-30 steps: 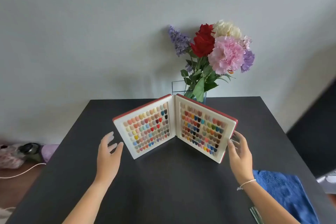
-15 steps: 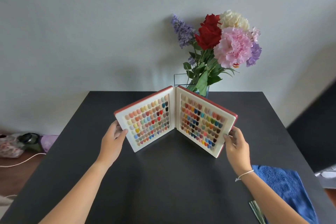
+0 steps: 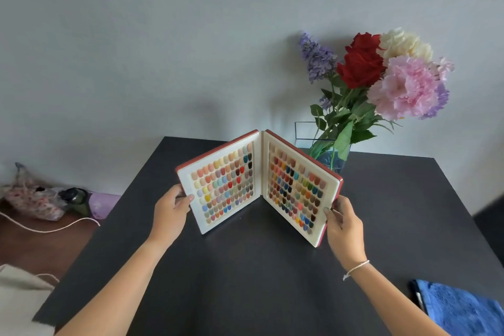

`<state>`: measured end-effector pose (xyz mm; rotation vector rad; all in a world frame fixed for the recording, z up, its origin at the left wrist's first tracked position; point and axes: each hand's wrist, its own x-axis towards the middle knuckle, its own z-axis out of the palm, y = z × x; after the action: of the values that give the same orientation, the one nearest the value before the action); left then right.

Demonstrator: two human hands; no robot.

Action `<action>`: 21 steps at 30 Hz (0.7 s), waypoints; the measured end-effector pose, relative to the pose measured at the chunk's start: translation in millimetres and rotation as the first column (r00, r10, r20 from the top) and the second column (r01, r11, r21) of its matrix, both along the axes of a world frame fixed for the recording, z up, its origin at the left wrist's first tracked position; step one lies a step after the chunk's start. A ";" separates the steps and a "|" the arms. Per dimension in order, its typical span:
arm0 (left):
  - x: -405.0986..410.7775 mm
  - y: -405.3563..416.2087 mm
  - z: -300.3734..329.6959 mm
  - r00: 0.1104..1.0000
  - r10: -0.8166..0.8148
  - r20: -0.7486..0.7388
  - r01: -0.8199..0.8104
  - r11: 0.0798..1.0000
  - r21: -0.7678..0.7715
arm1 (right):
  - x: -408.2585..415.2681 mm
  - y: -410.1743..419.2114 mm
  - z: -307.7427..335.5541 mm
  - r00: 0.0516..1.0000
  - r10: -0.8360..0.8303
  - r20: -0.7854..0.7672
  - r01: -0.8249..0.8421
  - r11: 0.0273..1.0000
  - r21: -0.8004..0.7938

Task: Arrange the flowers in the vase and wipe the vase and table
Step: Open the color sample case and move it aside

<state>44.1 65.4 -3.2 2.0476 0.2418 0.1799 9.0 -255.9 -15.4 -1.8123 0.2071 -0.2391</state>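
Hands on both outer edges of the swatch book [image 3: 259, 185]: left hand [image 3: 170, 211] pinches the left cover, right hand [image 3: 344, 224] grips the right one. It stands open mid-desk [image 3: 245, 281], right in front of the vase [image 3: 331, 155] and flowers [image 3: 381, 73] at the far edge. I'd lift it evenly and clear of the leaves. Blue cloth [image 3: 461, 308] waits at the near right corner.
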 end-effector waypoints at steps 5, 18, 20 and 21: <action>14.6 51.7 1.9 0.997 0.074 0.036 -0.075 0.997 0.007 | 29.1 47.3 4.3 0.996 0.092 -0.013 -0.091 0.995 0.033; 105.6 141.5 5.0 0.976 0.204 0.076 -0.203 0.979 -0.022 | 146.8 152.6 22.7 0.989 0.148 -0.011 -0.148 0.989 -0.030; 121.6 143.7 3.4 0.977 0.199 0.078 -0.198 0.980 -0.021 | 162.2 158.5 22.9 0.990 0.138 -0.010 -0.138 0.990 -0.023; 129.2 143.5 2.3 0.977 0.196 0.082 -0.195 0.981 -0.023 | 169.0 160.6 22.8 0.991 0.131 -0.012 -0.131 0.991 -0.023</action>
<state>173.4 208.8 -0.9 1.9951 0.3909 0.3842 178.0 -95.3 7.4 -1.8430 0.0924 -0.1392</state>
